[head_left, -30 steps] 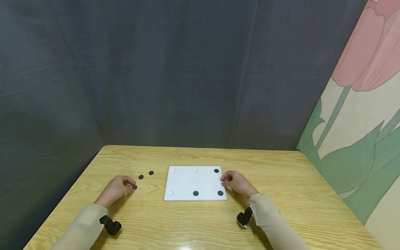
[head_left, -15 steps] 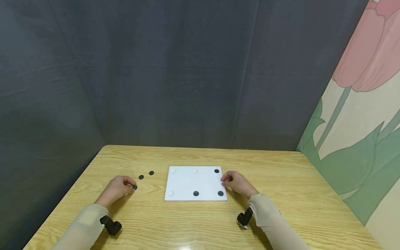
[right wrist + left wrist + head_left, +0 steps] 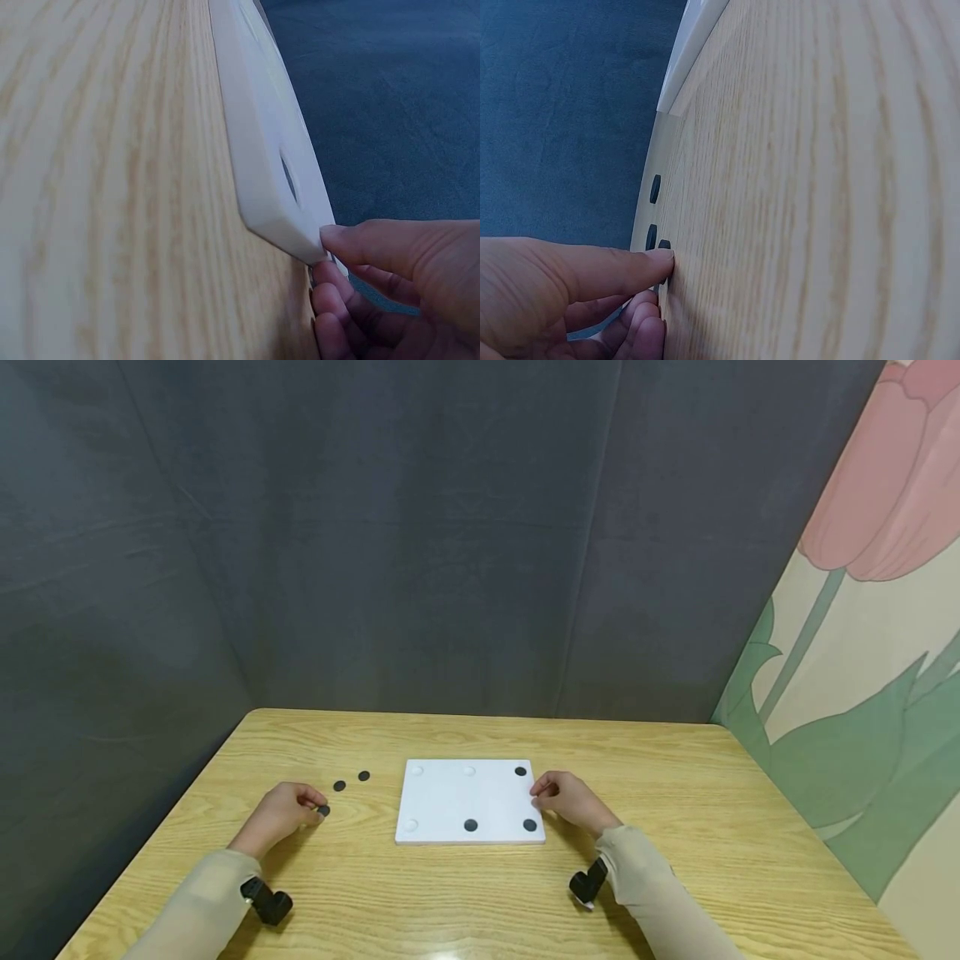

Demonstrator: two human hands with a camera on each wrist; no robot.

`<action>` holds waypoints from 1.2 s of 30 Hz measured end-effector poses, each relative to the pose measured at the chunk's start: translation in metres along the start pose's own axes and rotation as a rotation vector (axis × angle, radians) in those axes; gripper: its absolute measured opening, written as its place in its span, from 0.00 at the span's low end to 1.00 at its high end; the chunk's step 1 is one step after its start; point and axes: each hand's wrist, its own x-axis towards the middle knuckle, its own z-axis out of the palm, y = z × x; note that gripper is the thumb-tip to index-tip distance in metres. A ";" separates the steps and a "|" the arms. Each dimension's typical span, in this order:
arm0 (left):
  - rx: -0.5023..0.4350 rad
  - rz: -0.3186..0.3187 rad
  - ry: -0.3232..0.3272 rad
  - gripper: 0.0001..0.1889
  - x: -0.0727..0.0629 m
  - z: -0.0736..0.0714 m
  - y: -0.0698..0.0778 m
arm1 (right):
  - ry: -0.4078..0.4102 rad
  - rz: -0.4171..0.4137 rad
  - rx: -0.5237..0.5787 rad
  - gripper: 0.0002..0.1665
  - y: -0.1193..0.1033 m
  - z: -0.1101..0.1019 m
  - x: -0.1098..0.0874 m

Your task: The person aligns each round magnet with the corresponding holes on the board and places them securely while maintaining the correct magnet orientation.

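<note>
left hand fingers pinching black disc, right hand gripping white board edge — both unmoved

Your left hand covers most of black disc at its 3 o'clock; grip unclear. Left wrist view: palm cut off at 7 o'clock. Right wrist view: white board runs off top edge, right hand cropped at 5 o'clock.
</note>
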 end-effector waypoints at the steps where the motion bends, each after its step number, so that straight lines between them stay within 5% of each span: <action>1: 0.003 0.001 0.001 0.08 0.000 0.000 0.000 | 0.000 0.000 0.001 0.04 0.000 0.000 0.000; 36: 0.023 -0.012 0.002 0.06 -0.001 0.000 0.004 | -0.004 -0.008 -0.004 0.04 -0.003 -0.001 -0.001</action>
